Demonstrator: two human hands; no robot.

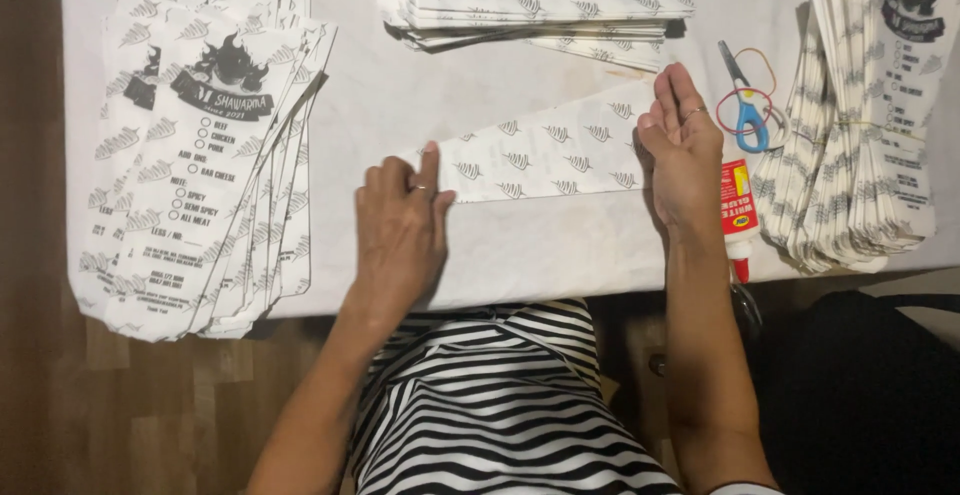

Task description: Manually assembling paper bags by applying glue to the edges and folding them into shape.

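On white table (pixel 560 255), both hands (pixel 400 225) pressing, perhaps folding, paper strip (pixel 545 155)

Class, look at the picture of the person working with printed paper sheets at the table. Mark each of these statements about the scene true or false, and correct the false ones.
1. Both hands rest on one folded printed paper sheet. True: the left hand presses its near end, the right hand its far end.
2. The scissors have red handles. False: the handles are blue.
3. A glue bottle lies just right of the right hand. True.
4. The left-hand stack of printed sheets sits wholly on the table. False: it overhangs the table's near edge.
5. The left hand holds the scissors. False: they lie on the table beside some rubber bands.
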